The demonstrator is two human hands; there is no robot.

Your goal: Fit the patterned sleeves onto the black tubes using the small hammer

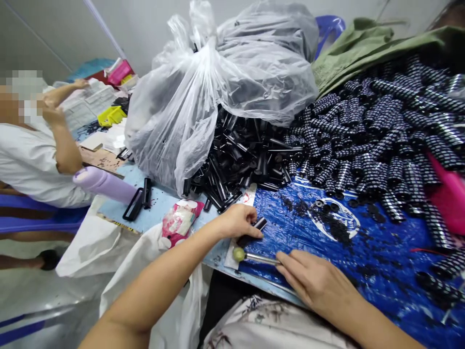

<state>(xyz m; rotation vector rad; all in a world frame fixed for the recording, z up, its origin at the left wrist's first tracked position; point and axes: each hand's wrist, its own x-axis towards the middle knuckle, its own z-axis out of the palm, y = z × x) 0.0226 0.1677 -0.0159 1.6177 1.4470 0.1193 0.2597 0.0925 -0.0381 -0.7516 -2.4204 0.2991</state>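
Observation:
My left hand (238, 221) is closed round a short black tube (258, 225) that pokes out between its fingers, resting on the blue sheet (381, 252) near the table's front edge. My right hand (312, 281) lies just to the right and nearer me, fingers pinched on the metal shaft of a small tool with a round yellow-green knob (239, 254). The tool lies flat on the sheet, knob pointing left. Behind my hands sits a heap of plain black tubes (240, 160).
A big clear plastic bag (218, 92) spills black tubes. A pile of black tubes with silver print (392, 131) covers the right. Green cloth (359, 43) lies behind, something pink (450, 194) at the right edge. A seated person (39, 150) works at left. A pink packet (179, 220) lies nearby.

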